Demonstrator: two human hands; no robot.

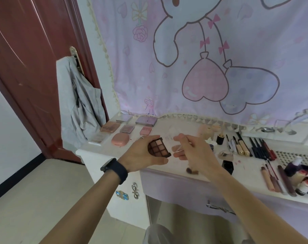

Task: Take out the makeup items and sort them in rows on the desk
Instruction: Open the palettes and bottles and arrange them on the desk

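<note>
My left hand (pixel 140 156) grips a small black eyeshadow palette (pixel 159 147) of brown shades above the white desk (pixel 96 150). My right hand (pixel 193 150) is blurred just right of it. Its thumb and fingers pinch what looks like the palette's raised clear lid (pixel 171 138). Flat palettes and compacts lie in rows at the desk's left: a peach palette (pixel 110 126), a pink compact (pixel 120 139) and a purple palette (pixel 146 120). Pens and mascaras (pixel 246 147) lie side by side on the right. A small brush (pixel 192 171) lies under my right wrist.
Lip pencils (pixel 276 178) and small bottles (pixel 306 184) crowd the desk's right front. A black pot (pixel 228 166) and a black lipstick (pixel 220 139) stand mid-desk. A lavender drawer (pixel 176 187) sticks out below. A grey garment (pixel 82 103) hangs on the door at the left.
</note>
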